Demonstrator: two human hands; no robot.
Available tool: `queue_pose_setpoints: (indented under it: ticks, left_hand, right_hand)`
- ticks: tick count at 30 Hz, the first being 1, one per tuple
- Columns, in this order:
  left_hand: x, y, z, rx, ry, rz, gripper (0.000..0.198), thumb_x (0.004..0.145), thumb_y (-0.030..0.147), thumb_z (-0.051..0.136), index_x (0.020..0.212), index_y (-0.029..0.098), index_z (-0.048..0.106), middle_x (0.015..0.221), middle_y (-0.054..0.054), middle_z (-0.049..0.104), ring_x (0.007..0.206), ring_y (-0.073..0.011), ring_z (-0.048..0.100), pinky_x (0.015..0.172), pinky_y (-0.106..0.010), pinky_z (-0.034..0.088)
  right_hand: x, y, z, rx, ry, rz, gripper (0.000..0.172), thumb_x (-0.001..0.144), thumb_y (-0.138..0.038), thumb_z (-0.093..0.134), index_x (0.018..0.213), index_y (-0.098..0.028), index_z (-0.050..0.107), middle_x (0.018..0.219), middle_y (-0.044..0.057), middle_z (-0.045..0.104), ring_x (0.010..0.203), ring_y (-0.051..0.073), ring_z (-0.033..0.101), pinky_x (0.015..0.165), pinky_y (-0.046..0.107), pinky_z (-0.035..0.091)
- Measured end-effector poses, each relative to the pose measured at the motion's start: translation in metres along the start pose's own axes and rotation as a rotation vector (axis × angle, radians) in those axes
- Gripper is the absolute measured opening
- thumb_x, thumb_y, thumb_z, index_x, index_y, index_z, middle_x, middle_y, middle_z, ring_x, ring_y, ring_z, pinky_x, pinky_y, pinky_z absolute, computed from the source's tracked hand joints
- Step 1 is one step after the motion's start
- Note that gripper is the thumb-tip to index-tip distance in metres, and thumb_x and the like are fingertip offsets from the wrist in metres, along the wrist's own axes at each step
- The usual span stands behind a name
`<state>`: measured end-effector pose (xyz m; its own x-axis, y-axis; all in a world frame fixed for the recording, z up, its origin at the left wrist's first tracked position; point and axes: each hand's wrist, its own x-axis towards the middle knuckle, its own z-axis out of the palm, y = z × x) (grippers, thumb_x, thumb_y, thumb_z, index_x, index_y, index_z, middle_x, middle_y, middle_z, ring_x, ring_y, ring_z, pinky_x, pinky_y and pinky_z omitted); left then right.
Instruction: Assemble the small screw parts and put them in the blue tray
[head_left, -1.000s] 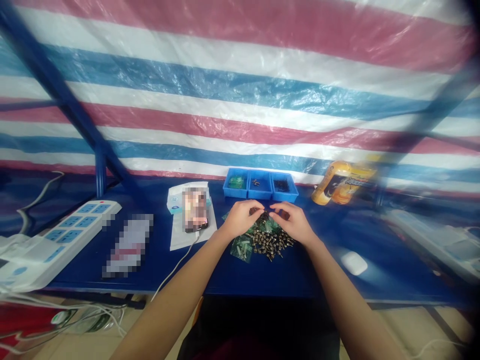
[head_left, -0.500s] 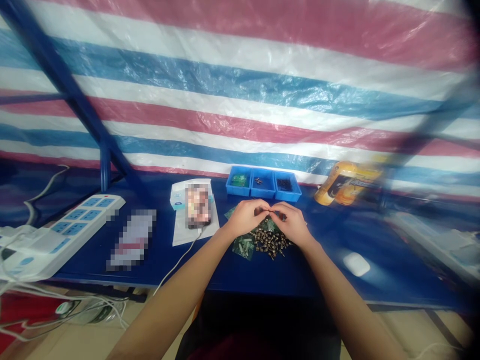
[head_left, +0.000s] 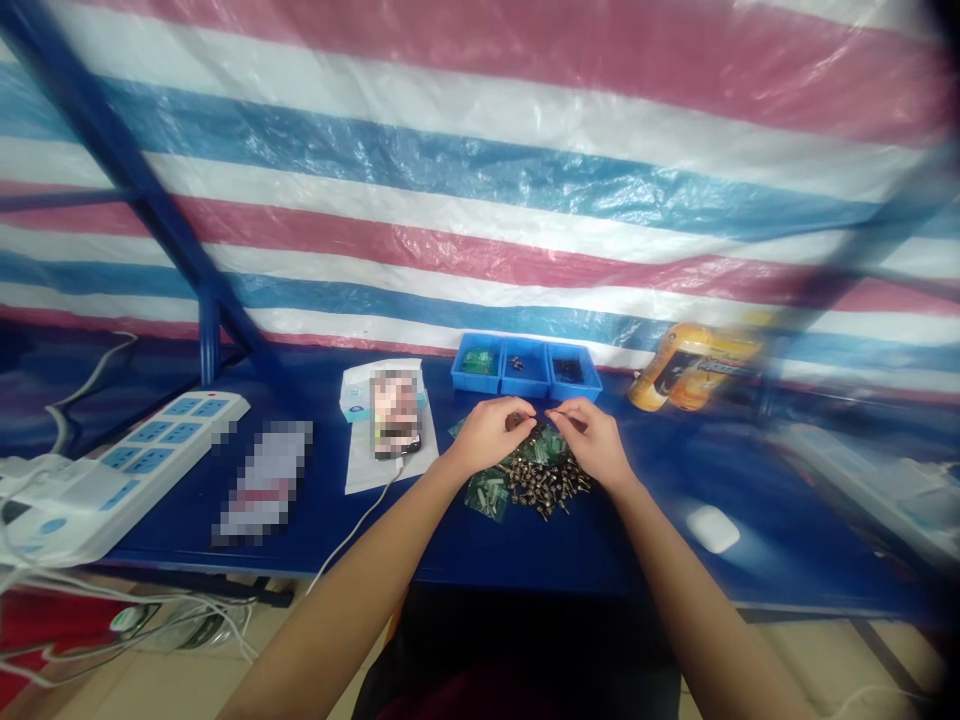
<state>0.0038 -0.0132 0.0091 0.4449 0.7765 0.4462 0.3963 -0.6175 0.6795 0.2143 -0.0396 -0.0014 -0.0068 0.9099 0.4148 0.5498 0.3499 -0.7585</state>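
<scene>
Both hands hover over a heap of small brass-coloured metal parts [head_left: 544,485] on the blue table. My left hand [head_left: 495,432] has its fingers pinched together; whatever sits between them is too small to name. A short gap separates it from my right hand [head_left: 592,440], whose thumb and forefinger also pinch at a tiny piece I cannot make out. Small clear-green plastic bags [head_left: 489,495] lie beside and partly under the heap, one with pale slim pieces inside. Just beyond the hands stand three joined blue bins [head_left: 525,380], holding green bags, a few metal parts and small dark parts.
Left of the hands, a phone [head_left: 397,415] on a cable leans on a small box over white paper [head_left: 364,460]. Farther left lies a power strip [head_left: 161,450]. To the right are a white rounded case [head_left: 712,528] and yellow-orange packages [head_left: 686,370]. Blue frame posts [head_left: 142,200] flank the table.
My hands, with fingertips together half a second ago, are now slightly apart. The right hand has moved a little to the right, showing more of the heap and green bags.
</scene>
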Motion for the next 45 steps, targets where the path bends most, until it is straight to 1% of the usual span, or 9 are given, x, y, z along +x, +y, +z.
queue_pose_setpoints:
  ticks: [13, 18, 22, 25, 28, 30, 35, 40, 45]
  left_hand:
    - [0.001, 0.000, -0.002, 0.028, -0.006, 0.002, 0.019, 0.094, 0.030, 0.054, 0.097, 0.024, 0.071, 0.097, -0.001, 0.074, 0.082, -0.0165, 0.067, 0.071, -0.027, 0.049]
    - [0.001, -0.001, -0.003, 0.033, -0.006, -0.001, 0.017, 0.094, 0.029, 0.054, 0.094, 0.023, 0.071, 0.095, 0.000, 0.074, 0.081, -0.0162, 0.067, 0.073, -0.027, 0.050]
    - [0.002, -0.002, -0.003, 0.040, -0.010, -0.006, 0.018, 0.094, 0.030, 0.054, 0.095, 0.023, 0.071, 0.097, -0.001, 0.075, 0.082, -0.0166, 0.068, 0.073, -0.027, 0.051]
    - [0.002, -0.003, -0.002, 0.041, -0.011, -0.013, 0.019, 0.094, 0.030, 0.054, 0.094, 0.023, 0.071, 0.095, -0.001, 0.075, 0.079, -0.0162, 0.067, 0.074, -0.027, 0.051]
    - [0.002, -0.004, -0.001, 0.045, -0.015, -0.015, 0.018, 0.094, 0.030, 0.054, 0.093, 0.023, 0.071, 0.094, -0.001, 0.075, 0.079, -0.0160, 0.067, 0.074, -0.027, 0.051]
    - [0.002, -0.004, -0.001, 0.050, -0.019, -0.012, 0.018, 0.094, 0.030, 0.054, 0.094, 0.023, 0.071, 0.095, 0.000, 0.075, 0.080, -0.0163, 0.067, 0.073, -0.027, 0.051]
    - [0.001, -0.005, -0.003, 0.119, -0.007, -0.038, 0.020, 0.095, 0.032, 0.052, 0.096, 0.025, 0.071, 0.097, -0.001, 0.074, 0.084, -0.0183, 0.067, 0.075, -0.029, 0.051]
    - [-0.001, -0.009, -0.006, 0.336, -0.032, -0.014, 0.019, 0.092, 0.033, 0.057, 0.098, 0.026, 0.073, 0.101, -0.004, 0.073, 0.098, -0.0248, 0.063, 0.087, -0.038, 0.049]
    - [-0.003, -0.010, -0.005, 0.409, -0.073, -0.038, 0.019, 0.091, 0.034, 0.058, 0.095, 0.026, 0.075, 0.105, -0.005, 0.072, 0.103, -0.0272, 0.060, 0.091, -0.042, 0.046]
  right_hand:
    - [0.003, 0.006, 0.000, 0.079, -0.029, 0.035, 0.034, 0.089, -0.052, 0.061, 0.095, -0.020, 0.073, 0.085, 0.004, 0.073, 0.063, 0.016, 0.058, 0.063, 0.029, 0.046]
    - [0.003, 0.001, -0.003, 0.130, 0.005, 0.150, 0.055, 0.091, -0.060, 0.054, 0.055, -0.020, 0.047, 0.051, -0.004, 0.044, 0.051, 0.011, 0.039, 0.054, 0.026, 0.033]
    - [0.005, 0.002, -0.004, 0.214, 0.028, 0.219, 0.060, 0.089, -0.063, 0.056, 0.051, -0.021, 0.037, 0.047, -0.005, 0.036, 0.048, 0.009, 0.032, 0.050, 0.027, 0.029]
    - [0.007, 0.003, -0.004, 0.338, 0.116, 0.267, 0.049, 0.085, -0.063, 0.062, 0.064, -0.020, 0.051, 0.049, -0.006, 0.039, 0.047, 0.010, 0.035, 0.048, 0.026, 0.030]
    - [0.008, 0.005, -0.003, 0.423, 0.218, 0.282, 0.050, 0.077, -0.059, 0.073, 0.110, -0.024, 0.059, 0.055, -0.009, 0.044, 0.048, 0.011, 0.039, 0.047, 0.024, 0.032]
    - [0.009, 0.007, -0.005, 0.362, 0.222, 0.266, 0.055, 0.076, -0.057, 0.074, 0.117, -0.024, 0.058, 0.054, -0.010, 0.042, 0.048, 0.011, 0.039, 0.048, 0.025, 0.033]
    - [0.008, 0.013, -0.013, -0.084, 0.191, 0.165, 0.039, 0.086, -0.058, 0.060, 0.089, -0.020, 0.071, 0.056, -0.002, 0.051, 0.055, 0.015, 0.047, 0.060, 0.031, 0.042]
    - [0.003, 0.018, -0.021, -0.521, -0.034, 0.021, 0.034, 0.084, -0.057, 0.062, 0.093, -0.028, 0.076, 0.086, 0.006, 0.069, 0.088, 0.026, 0.057, 0.079, 0.039, 0.042]
    - [0.002, 0.022, -0.017, -0.547, -0.206, 0.063, 0.028, 0.088, -0.052, 0.059, 0.093, -0.030, 0.076, 0.084, 0.003, 0.069, 0.089, 0.025, 0.058, 0.079, 0.038, 0.038]
